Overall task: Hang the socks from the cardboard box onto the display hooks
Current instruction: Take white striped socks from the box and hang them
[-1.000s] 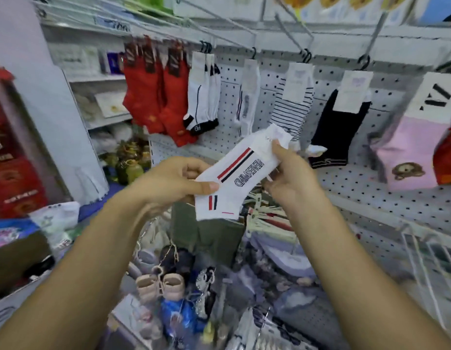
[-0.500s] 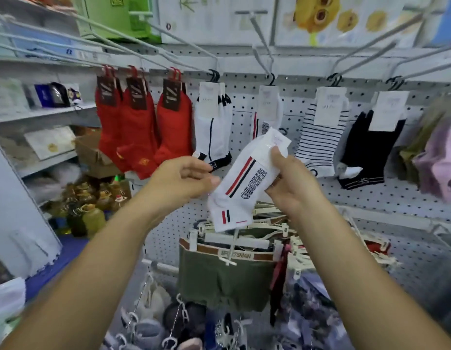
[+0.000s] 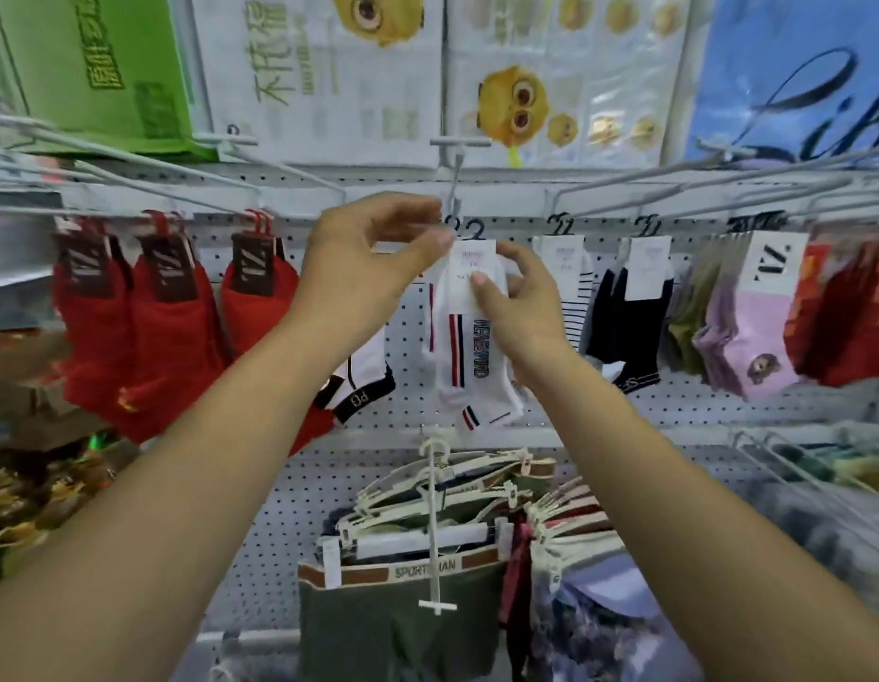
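Observation:
A white sock pair (image 3: pixel 469 366) with red and navy stripes and a white paper label hangs upright in front of the pegboard. My left hand (image 3: pixel 368 268) pinches the top of its label beside the black plastic hanger loops, just under a metal display hook (image 3: pixel 454 184). My right hand (image 3: pixel 521 307) grips the label and sock from the right, thumb on the label. Whether the loop is on the hook I cannot tell. The cardboard box is out of view.
Red socks (image 3: pixel 176 312) hang at left, a black-trimmed white pair (image 3: pixel 363 386) behind my left wrist, black socks (image 3: pixel 629 317) and pink socks (image 3: pixel 757 337) at right. Long hooks jut out above. Underwear on hangers (image 3: pixel 427 558) hangs below.
Both hands have lifted the white sock from chest height up to the hook row and turned it upright. The view has tilted upward.

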